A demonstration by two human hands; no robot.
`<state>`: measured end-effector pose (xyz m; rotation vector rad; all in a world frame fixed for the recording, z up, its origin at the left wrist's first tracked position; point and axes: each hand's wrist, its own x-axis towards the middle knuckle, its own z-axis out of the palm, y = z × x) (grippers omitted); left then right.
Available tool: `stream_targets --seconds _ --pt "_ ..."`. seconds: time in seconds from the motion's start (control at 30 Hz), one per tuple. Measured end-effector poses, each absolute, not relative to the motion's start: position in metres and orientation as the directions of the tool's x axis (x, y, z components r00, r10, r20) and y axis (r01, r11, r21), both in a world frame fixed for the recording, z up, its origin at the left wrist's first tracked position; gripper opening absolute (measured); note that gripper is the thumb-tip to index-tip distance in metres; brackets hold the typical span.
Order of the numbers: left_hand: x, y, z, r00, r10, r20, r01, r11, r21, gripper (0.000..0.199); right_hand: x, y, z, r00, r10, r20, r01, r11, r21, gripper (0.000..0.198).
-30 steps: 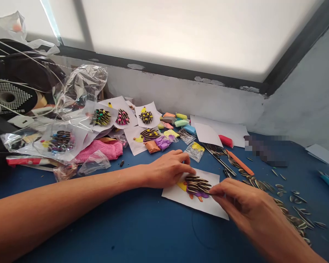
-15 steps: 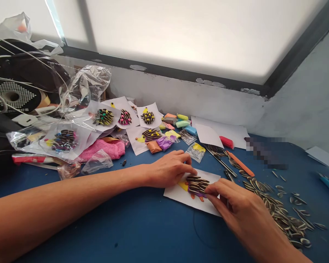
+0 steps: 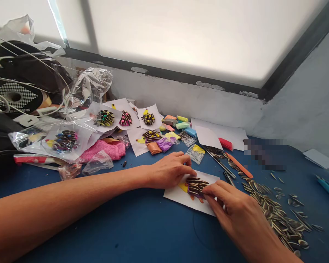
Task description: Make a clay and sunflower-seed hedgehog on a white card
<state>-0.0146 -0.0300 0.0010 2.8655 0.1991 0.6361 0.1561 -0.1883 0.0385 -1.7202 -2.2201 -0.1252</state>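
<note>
A white paper card (image 3: 178, 199) lies on the blue table, bearing a clay hedgehog (image 3: 196, 187) with a yellow face, a purple body and orange feet. Striped sunflower seeds stick out of its body as spines. My left hand (image 3: 171, 170) holds the card down at its far left edge, fingers bent and the index finger reaching toward the hedgehog's head. My right hand (image 3: 233, 204) is closed in a pinch at the hedgehog's rear, thumb and index finger together on a sunflower seed, mostly covered by the fingertips.
Loose sunflower seeds (image 3: 279, 215) spread to the right. Behind lie an orange tool (image 3: 239, 166), tweezers (image 3: 220, 162), colored clay packs (image 3: 166, 143) and blank paper (image 3: 208, 137). Several similar hedgehog cards (image 3: 138, 146), a pink cloth (image 3: 106, 150) and plastic bags (image 3: 90, 86) fill the left.
My right hand has moved slightly left, its fingertips still at the hedgehog's rear. My left hand keeps its place on the card. The view has shifted a little.
</note>
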Motion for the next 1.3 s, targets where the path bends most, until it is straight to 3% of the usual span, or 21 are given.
stream_targets --seconds 1.0,1.3 --pt "-0.015 -0.031 0.003 0.899 0.167 0.405 0.079 -0.971 0.225 0.030 0.153 -0.183 0.035 -0.231 0.906 0.353 0.960 0.273 -0.071 0.023" --pt "-0.014 -0.030 0.000 0.899 0.182 0.399 0.085 -0.965 0.250 0.031 0.172 -0.183 0.063 -0.107 0.869 0.483 0.987 0.153 -0.055 0.019"
